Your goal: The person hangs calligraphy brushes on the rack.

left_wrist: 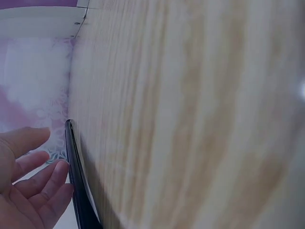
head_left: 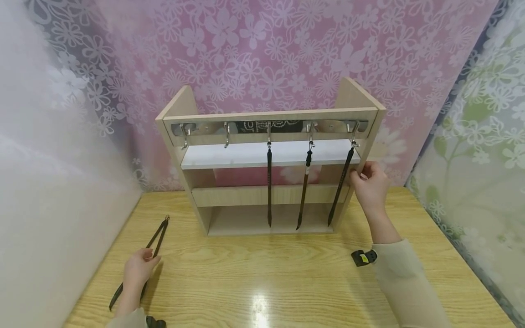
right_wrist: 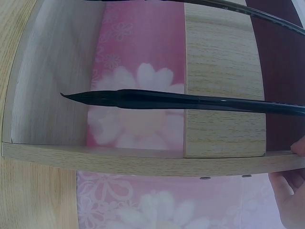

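Observation:
A small wooden rack (head_left: pixel 262 196) stands on the table, with a row of metal hooks along its top bar. Three dark writing brushes hang tip down from the middle hook, such as the middle brush (head_left: pixel 269 187), and from the two hooks to its right. My right hand (head_left: pixel 372 184) grips the rack's right side panel (right_wrist: pixel 143 161), thumb at the front edge. At the left, two more brushes (head_left: pixel 161 239) lie on the table in a narrow V, loops together. Over them hovers or rests my left hand (head_left: pixel 138 269), its fingers loosely bent and thumb apart in the left wrist view.
The two left hooks (head_left: pixel 226 135) carry no brush. A white shelf (head_left: pixel 229 155) crosses the rack below the hooks. Behind it is a pink flowered backdrop (head_left: pixel 266 54); a pale wall (head_left: pixel 61 159) borders the table (head_left: pixel 254 269) on the left, a flowered one on the right.

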Available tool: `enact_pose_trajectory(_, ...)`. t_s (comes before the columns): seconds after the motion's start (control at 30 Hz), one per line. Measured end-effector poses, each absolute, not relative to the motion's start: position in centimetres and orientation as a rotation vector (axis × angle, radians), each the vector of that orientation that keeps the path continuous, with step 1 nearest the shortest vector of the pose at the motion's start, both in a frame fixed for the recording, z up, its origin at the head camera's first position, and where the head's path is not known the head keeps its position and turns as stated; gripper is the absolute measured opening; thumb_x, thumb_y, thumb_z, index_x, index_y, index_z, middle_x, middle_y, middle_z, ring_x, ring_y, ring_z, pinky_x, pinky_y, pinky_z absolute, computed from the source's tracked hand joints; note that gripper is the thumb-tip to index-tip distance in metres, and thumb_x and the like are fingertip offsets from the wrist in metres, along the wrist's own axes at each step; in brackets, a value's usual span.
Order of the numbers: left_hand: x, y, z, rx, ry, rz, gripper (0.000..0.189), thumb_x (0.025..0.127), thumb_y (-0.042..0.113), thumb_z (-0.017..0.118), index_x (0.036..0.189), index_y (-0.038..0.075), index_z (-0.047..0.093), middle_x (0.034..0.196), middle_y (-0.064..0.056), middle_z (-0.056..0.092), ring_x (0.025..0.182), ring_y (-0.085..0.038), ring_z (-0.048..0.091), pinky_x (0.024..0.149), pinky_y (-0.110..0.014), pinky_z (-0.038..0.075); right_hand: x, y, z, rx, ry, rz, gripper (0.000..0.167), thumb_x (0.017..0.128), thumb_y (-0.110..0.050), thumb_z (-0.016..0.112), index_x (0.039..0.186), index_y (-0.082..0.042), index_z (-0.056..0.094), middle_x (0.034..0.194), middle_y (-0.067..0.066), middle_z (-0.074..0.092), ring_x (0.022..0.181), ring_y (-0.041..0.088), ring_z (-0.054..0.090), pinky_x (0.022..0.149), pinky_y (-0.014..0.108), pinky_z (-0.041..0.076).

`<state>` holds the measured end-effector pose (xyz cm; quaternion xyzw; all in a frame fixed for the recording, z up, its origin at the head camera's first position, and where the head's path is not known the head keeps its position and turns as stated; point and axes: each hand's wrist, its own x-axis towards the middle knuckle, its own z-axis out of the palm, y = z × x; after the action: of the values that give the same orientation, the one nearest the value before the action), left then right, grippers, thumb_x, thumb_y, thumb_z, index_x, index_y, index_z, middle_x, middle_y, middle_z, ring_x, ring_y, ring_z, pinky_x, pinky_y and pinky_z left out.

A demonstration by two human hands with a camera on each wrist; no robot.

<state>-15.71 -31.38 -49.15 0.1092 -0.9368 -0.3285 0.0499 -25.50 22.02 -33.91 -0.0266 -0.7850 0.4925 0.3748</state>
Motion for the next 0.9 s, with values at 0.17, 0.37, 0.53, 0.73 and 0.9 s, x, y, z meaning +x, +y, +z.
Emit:
enact_pose_trajectory(0.17,-16.1,-31.7,-49.1,0.374,-2.889,-0.967,0.044,0.085,0.017,0.056,0.114,-0.014,0.046,0.107,-0.032,0.051,0.094,-0.043,0.051,0.072,-0.048,0.047,-25.6,22.1,-34.0,-0.082,-2.020,1.264,0.017,0.076,0.003,0.056,0.090,0.012,0.055,0.084,0.013,0.057,0.084,0.025,0.059,0.074,0.017,0.049)
enact_pose_trajectory(0.37,-16.3,-32.0,-49.1,0.430,-2.945,-0.965,0.043,0.084,0.016,0.055,0.113,-0.015,0.046,0.106,-0.031,0.052,0.091,-0.042,0.051,0.068,-0.046,0.047,-25.7,22.2,-34.1,-0.088,-2.024,1.261,0.017,0.076,0.003,0.057,0.090,0.011,0.055,0.083,0.011,0.057,0.084,0.026,0.059,0.074,0.017,0.049)
enact_pose_trajectory(0.53,-16.7,-32.3,-49.1,0.429,-2.998,-0.960,0.045,0.084,0.016,0.055,0.114,-0.016,0.044,0.108,-0.032,0.050,0.093,-0.043,0.050,0.070,-0.048,0.046,-25.6,22.1,-34.1,-0.087,-2.030,1.250,0.017,0.076,0.001,0.057,0.091,0.009,0.056,0.084,0.012,0.058,0.083,0.023,0.059,0.073,0.017,0.049)
enact_pose_trajectory(0.73,-17.2,-32.5,-48.9,0.386,-3.038,-0.918,0.044,0.081,0.013,0.057,0.111,-0.016,0.046,0.105,-0.032,0.052,0.090,-0.043,0.051,0.070,-0.048,0.046,-25.5,22.1,-34.1,-0.094,-2.035,1.259,0.018,0.077,0.000,0.057,0.092,0.010,0.055,0.086,0.015,0.058,0.087,0.025,0.059,0.073,0.017,0.049)
enact_pose_trajectory(0.9,-17.5,-32.7,-49.0,0.375,-3.044,-0.930,0.038,0.079,0.010,0.059,0.105,-0.017,0.049,0.102,-0.031,0.053,0.089,-0.043,0.051,0.071,-0.048,0.045,-25.5,22.1,-34.0,-0.092,-2.036,1.266,0.018,0.077,0.001,0.056,0.091,0.011,0.054,0.084,0.014,0.057,0.086,0.027,0.059,0.074,0.017,0.049)
